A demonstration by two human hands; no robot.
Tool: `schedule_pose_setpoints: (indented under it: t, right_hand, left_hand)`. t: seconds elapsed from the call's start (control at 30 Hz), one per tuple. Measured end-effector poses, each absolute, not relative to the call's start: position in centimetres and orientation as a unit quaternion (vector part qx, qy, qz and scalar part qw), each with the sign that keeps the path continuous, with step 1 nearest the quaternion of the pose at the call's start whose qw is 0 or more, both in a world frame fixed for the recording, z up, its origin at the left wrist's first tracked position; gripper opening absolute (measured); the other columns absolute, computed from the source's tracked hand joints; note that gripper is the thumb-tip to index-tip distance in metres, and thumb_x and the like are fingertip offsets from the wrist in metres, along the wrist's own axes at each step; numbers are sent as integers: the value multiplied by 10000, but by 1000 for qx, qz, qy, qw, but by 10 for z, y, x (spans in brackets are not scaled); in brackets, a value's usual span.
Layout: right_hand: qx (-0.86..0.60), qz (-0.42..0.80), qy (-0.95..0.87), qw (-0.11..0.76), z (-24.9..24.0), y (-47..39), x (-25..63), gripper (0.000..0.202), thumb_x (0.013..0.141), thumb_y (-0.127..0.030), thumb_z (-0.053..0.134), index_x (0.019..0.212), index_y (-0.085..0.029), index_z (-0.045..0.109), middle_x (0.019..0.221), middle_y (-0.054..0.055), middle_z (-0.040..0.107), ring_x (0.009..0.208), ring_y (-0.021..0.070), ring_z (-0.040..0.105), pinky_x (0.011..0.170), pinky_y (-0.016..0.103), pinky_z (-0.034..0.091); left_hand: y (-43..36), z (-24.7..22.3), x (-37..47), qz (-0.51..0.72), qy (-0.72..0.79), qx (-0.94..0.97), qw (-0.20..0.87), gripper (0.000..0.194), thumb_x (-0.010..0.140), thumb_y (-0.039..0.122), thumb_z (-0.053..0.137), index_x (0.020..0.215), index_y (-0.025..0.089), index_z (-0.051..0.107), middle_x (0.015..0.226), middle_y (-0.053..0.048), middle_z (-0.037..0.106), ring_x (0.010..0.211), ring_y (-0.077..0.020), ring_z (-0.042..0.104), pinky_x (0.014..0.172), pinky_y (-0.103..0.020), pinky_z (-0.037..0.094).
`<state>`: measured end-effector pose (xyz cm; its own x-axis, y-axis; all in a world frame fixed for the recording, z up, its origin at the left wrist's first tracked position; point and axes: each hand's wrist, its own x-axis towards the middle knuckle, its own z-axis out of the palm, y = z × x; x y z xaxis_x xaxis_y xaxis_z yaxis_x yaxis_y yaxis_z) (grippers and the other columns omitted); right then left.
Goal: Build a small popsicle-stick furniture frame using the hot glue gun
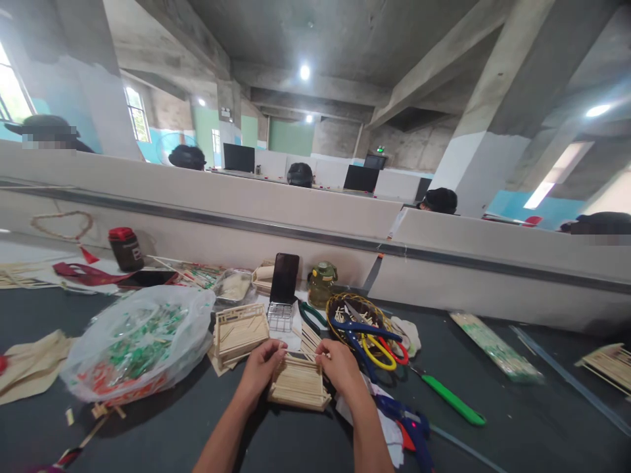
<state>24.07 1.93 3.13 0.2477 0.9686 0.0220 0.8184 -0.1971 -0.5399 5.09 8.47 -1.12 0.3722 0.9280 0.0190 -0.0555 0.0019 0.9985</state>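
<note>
A small box-like model built of thin wooden sticks (297, 384) stands on the dark table in front of me. My left hand (262, 368) is closed in a pinch at its far left corner. At the far right corner my right hand (339, 366) is pinched too. A thin wooden stick (300, 356) spans between my fingertips along the model's far edge; whether it is fixed there I cannot tell. A second stick model (241, 334) stands just left of my left hand. Loose sticks (309, 341) lie beyond my right hand.
A plastic bag of green and red wrappers (142, 341) lies left. On the right are a basket (357, 315) with scissors (379, 351), a green-handled tool (453, 399), a blue glue gun (411, 424) and a packet of sticks (497, 348). A propped phone (284, 277) and a bottle (323, 286) stand behind.
</note>
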Motion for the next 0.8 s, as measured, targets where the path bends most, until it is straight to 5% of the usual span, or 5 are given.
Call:
schedule_pose_setpoints:
  t: [0.8]
  right_hand:
    - [-733,171,-612,243,28,20,246,135,745,-159,549,774,-205,672,833,29,682,832,157,584,714,224,359]
  left_hand:
    - [84,-14,50,413,384,550,615,344,666,429,721,840,135,682,736,-27,638,678,-134,549,622,-213,410]
